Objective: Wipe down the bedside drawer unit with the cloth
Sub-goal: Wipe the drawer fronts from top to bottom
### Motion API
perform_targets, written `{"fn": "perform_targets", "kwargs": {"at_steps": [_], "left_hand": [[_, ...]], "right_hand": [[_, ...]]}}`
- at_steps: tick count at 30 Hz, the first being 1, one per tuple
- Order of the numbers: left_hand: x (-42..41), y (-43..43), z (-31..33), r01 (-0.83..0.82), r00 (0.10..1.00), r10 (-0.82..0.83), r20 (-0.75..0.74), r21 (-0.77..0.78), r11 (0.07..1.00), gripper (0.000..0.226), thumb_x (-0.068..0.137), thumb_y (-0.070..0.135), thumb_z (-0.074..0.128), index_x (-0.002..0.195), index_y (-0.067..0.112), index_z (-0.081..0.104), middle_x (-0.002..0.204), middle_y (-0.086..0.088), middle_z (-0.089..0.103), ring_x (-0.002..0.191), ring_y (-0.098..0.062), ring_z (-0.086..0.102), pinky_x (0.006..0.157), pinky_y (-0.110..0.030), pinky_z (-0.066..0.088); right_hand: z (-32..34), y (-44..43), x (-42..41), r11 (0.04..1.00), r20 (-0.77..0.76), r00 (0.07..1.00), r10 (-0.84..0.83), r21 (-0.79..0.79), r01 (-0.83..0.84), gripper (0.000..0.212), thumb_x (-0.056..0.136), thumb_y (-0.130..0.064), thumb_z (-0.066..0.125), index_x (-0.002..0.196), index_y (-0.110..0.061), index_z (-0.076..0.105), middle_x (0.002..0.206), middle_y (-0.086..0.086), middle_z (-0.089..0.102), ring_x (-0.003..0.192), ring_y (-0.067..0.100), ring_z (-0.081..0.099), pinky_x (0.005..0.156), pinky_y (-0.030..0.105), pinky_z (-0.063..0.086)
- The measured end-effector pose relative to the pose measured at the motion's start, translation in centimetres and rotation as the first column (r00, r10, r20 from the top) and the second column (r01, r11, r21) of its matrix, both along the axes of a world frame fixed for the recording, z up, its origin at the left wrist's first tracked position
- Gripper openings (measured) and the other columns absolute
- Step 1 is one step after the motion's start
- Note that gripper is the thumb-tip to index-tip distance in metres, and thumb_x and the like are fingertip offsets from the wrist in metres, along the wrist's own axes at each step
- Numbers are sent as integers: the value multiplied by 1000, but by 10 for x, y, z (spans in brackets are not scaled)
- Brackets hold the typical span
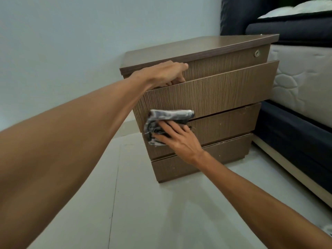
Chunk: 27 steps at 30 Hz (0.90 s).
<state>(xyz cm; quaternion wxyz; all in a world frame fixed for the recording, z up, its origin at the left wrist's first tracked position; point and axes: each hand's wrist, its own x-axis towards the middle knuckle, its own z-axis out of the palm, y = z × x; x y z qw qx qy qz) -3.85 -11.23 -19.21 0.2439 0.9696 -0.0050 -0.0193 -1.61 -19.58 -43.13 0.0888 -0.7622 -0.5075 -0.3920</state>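
Observation:
A brown wood-grain bedside drawer unit (224, 90) stands on the floor in the middle of the head view. One of its upper drawers is pulled out a little. My left hand (167, 73) grips the top edge of that drawer front near its left end, fingers curled behind it. A crumpled grey cloth (167, 117) is pressed against the lower left of the same drawer front, at its bottom edge. My right hand (177, 136) lies flat on the cloth with the fingers spread over it.
A bed with a dark frame (294, 133) and a white quilted mattress (301, 78) stands right beside the unit. A pale wall (89, 33) runs behind and to the left. Light floor tiles (152, 203) lie in front.

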Motion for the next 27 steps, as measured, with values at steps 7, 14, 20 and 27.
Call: {"fn": "perform_targets", "kwargs": {"at_steps": [7,14,20,27], "left_hand": [[-3,-6,3,-20,1000,20,-8,30,999,65,100,51,20,124,9,63,128,-8,60,115,-25,55,92,-34,40],[-4,-3,1,-13,997,8,74,66,998,64,99,53,22,118,12,67,142,-7,50,131,-21,43,113,-37,22],[0,-2,-3,-19,995,17,96,16,1000,55,95,54,29,98,19,72,114,-4,65,102,-20,59,99,-40,43],[5,-5,-21,-108,946,-11,324,346,932,26,92,45,51,102,29,69,110,6,67,106,-21,58,87,-40,40]], "right_hand": [[22,-11,-1,650,-414,907,82,712,266,58,92,-5,44,149,-11,38,156,23,26,142,37,29,109,52,39],[52,47,-16,945,-46,992,-115,304,123,59,97,-48,48,151,-28,37,160,6,29,148,29,24,113,48,24],[24,-2,27,986,175,971,-161,63,152,61,96,-52,44,153,-37,27,163,-1,21,150,23,18,117,56,13],[19,-66,68,881,-55,925,-377,286,376,73,97,-63,32,155,-38,-6,165,-1,-5,151,22,1,113,69,9]]}}
